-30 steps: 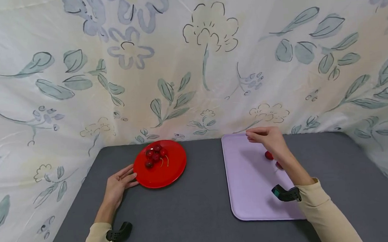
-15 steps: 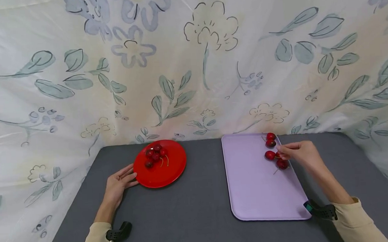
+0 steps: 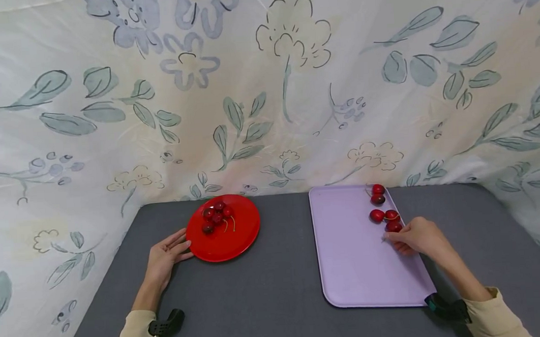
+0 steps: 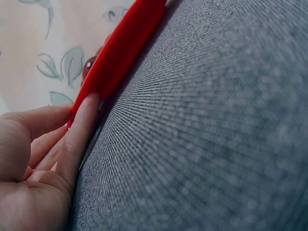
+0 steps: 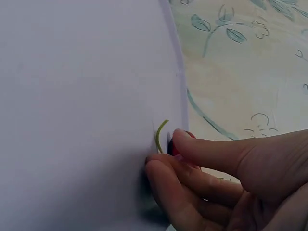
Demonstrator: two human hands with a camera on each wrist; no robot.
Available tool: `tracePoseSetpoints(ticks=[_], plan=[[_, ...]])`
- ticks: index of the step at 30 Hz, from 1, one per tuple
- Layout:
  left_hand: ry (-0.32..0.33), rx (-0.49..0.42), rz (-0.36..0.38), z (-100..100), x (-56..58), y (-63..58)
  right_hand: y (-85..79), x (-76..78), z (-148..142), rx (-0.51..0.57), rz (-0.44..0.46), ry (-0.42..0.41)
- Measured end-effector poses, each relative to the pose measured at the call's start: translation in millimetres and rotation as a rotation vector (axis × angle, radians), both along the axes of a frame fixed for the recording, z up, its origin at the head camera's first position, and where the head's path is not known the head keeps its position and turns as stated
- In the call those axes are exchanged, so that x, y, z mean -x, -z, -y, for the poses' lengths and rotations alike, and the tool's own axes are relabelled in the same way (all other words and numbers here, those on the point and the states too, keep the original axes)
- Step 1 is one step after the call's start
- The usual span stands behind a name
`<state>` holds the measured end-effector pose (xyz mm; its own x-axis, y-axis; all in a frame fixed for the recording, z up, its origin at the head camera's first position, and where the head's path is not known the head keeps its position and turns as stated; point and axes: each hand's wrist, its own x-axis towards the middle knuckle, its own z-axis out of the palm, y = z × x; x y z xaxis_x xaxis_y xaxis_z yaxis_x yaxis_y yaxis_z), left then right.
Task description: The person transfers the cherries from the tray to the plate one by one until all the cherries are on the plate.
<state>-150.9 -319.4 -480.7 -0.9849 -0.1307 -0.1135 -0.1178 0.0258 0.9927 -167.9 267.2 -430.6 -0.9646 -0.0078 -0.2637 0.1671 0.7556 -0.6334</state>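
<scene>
My left hand [image 3: 160, 261] holds the left rim of a round red plate [image 3: 232, 244], thumb and fingers on either side of the edge. A small cluster of dark red cherries [image 3: 217, 218], some with stems, lies on that plate. At the right, my right hand [image 3: 418, 239] reaches over the edge of a lilac tray [image 3: 362, 270]. Its thumb and forefinger pinch at the stem of the nearest cherry [image 3: 393, 226]. Further cherries [image 3: 377, 216] lie just beyond it on the tray. In the right wrist view the fingers partly hide a red cherry beside a curved green stem [image 5: 159, 137].
Plate and tray stand apart on a dark grey tabletop [image 3: 276, 290]. Two more cherries [image 3: 378, 199] lie at the tray's far right corner. A floral cloth [image 3: 247, 88] hangs along the table's back edge.
My right hand came back from above the tray's far part to its right side, then slid nearer to the front cherry's stem. My left hand and the plate stayed still.
</scene>
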Motion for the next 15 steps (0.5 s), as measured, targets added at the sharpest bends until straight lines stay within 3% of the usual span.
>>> tracePoseSetpoints(ticks=[7,15], plan=[[-0.003,0.018,0.006,-1,0.7,-5.0,-1.1,-1.8,10,-0.162,-0.147,0.013],[-0.019,0.025,0.026,-2,4.3,-4.5,-7.9,1.7,12,-0.222,-0.123,0.035]])
